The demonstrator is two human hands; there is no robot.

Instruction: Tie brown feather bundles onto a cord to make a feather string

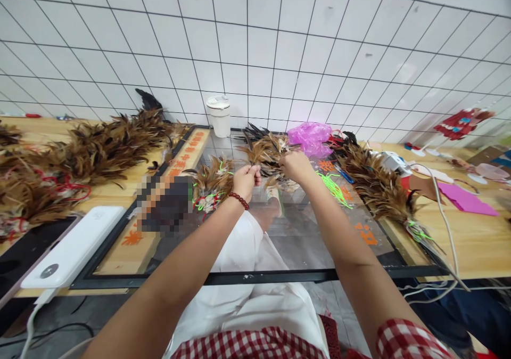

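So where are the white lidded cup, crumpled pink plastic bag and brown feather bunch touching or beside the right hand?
White lidded cup (220, 119), head view: side wall.
Pink plastic bag (310, 137), head view: crumpled middle.
Brown feather bunch (262, 153), head view: middle feathers.

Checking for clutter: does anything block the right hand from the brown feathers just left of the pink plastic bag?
Nothing visible does: the right hand is right at the brown feathers. The pink plastic bag lies to their right, not between them.

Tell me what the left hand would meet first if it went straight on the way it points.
Most likely the brown feathers just beyond the left hand, though its height above them is hard to judge from this single view.
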